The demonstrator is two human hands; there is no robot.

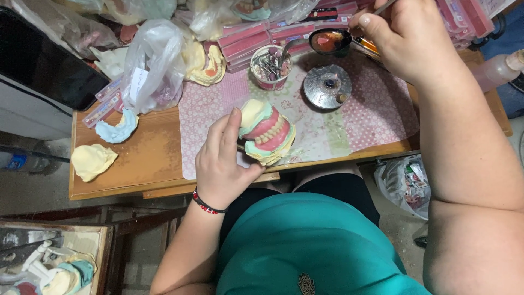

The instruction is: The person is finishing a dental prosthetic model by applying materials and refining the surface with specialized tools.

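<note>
My left hand (221, 164) grips a denture model (266, 133) near the table's front edge: pink wax gums with a row of teeth set between yellow and pale green plaster casts. My right hand (401, 33) is raised at the back right, pinching a thin metal tool (382, 7) whose tip is hidden by the frame's top edge. Just left of that hand, a black spoon (329, 41) holds melted pink wax.
A small cup (270, 68) of burs stands behind the model, a round metal burner lid (327, 86) beside it. Pink tooth boxes (256, 38), plastic bags (153, 65) and loose plaster casts (93, 160) crowd the wooden table (142, 164). A flowered mat (371, 117) covers the middle.
</note>
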